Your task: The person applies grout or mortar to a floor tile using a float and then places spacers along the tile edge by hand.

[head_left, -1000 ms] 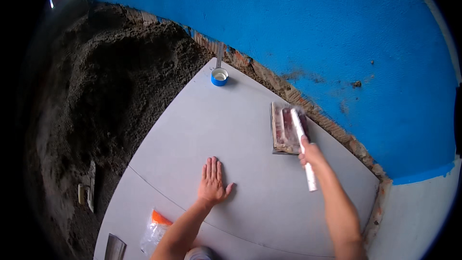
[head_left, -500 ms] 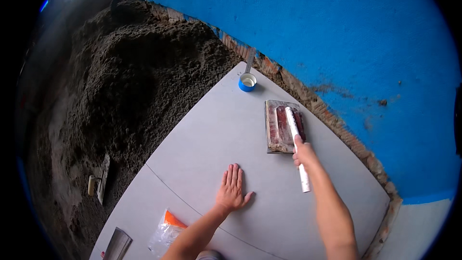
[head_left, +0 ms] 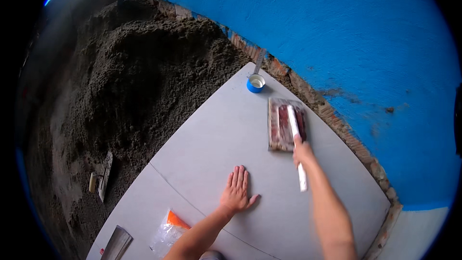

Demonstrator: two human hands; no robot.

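Note:
A large pale grey tile (head_left: 207, 135) lies before me, its far corner close to the wall. Pressed flat on it is my left hand (head_left: 236, 190), fingers stretched out and holding nothing. My right hand (head_left: 303, 152) is wrapped round the white stick-like handle (head_left: 301, 175) of a tool that looks like a tile tamper. Its rectangular, mortar-stained reddish block (head_left: 281, 125) rests on or just over the tile, slightly blurred. Past the block, near the far corner, sits a blue ring-shaped roll (head_left: 255, 84) with a pale inside. A thin metal ruler (head_left: 260, 60) sticks out beyond it.
Dark loose mortar (head_left: 139, 82) is heaped left of the tile, with a trowel (head_left: 103, 178) on it. Near my left forearm lie a clear plastic bag (head_left: 166, 236) with something orange and a grey metal piece (head_left: 117, 243). A blue wall (head_left: 346, 33) rises at right.
The whole view has shifted slightly, so most things sit a little farther right. The tamper block and my right forearm look more blurred. Both hands keep their hold and place.

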